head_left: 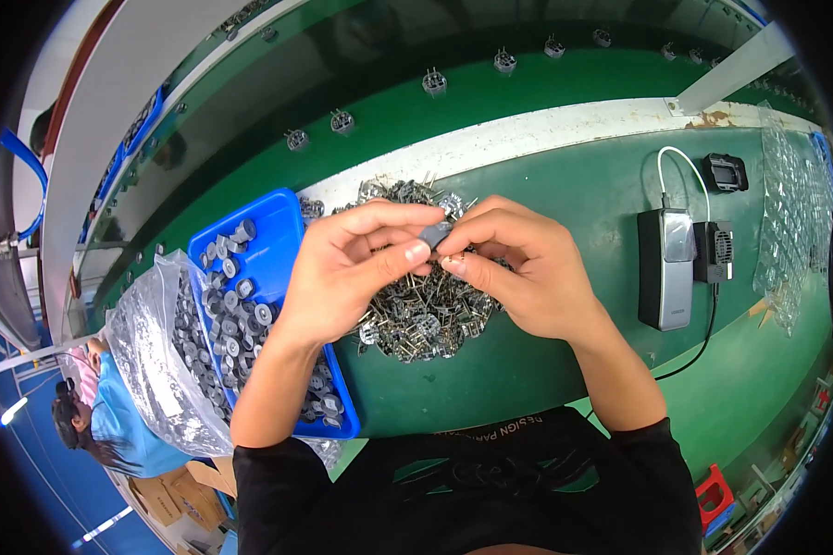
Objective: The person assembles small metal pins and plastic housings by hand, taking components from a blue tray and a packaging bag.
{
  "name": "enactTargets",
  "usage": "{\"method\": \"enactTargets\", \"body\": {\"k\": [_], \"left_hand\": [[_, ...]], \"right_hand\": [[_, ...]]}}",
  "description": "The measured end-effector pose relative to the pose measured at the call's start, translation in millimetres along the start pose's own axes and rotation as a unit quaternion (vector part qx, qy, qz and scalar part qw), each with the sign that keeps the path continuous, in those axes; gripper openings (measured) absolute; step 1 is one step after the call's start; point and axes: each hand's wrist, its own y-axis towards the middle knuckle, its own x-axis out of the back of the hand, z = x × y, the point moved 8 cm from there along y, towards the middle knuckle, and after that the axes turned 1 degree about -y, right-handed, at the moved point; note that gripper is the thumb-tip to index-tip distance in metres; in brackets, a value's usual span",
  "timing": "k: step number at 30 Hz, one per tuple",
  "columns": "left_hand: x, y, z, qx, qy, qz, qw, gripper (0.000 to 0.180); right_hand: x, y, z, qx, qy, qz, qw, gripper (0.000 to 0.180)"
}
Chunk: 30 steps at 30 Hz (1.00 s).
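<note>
Above a pile of small metal-pinned parts (426, 324), my two hands meet over the green table. My left hand (356, 259) pinches a small dark grey plastic part (434, 235) between thumb and forefinger. From the other side, my right hand (518, 264) has its thumb and forefinger closed at the same part's edge; whether it holds a second piece there is hidden by the fingers. A blue tray (292, 217) beside my left forearm holds many round grey plastic caps (241, 319).
A clear plastic bag (153, 324) lies against the tray's left side. Pinned parts (434, 81) stand spaced along a green belt at the back. At right are a grey power bank (665, 277), a charger (713, 250), a black holder (726, 173) and bubble wrap (787, 231). Another person (125, 407) sits at far left.
</note>
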Motion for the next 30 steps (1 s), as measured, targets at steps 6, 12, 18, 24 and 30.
{"method": "enactTargets", "body": {"k": [6, 12, 18, 24, 30], "left_hand": [[-16.0, 0.5, 1.9, -0.057, 0.096, 0.023, 0.993, 0.041], [-8.4, 1.8, 18.0, -0.007, 0.024, 0.009, 1.0, 0.041], [-11.7, 2.1, 18.2, -0.029, -0.002, 0.003, 1.0, 0.038], [-17.4, -0.2, 20.4, -0.026, -0.001, 0.022, 0.999, 0.039], [-17.3, 0.3, 24.5, -0.034, -0.017, 0.027, 0.999, 0.037]], "right_hand": [[14.4, -1.7, 6.1, 0.014, -0.092, -0.051, 0.994, 0.014], [26.2, -1.1, 11.7, 0.063, -0.043, -0.13, 0.989, 0.012], [22.4, -3.2, 27.3, 0.161, -0.173, -0.138, 0.962, 0.014], [13.6, -4.7, 27.8, 0.163, -0.235, -0.13, 0.949, 0.014], [10.6, -7.2, 24.1, 0.156, -0.23, -0.155, 0.948, 0.013]]}}
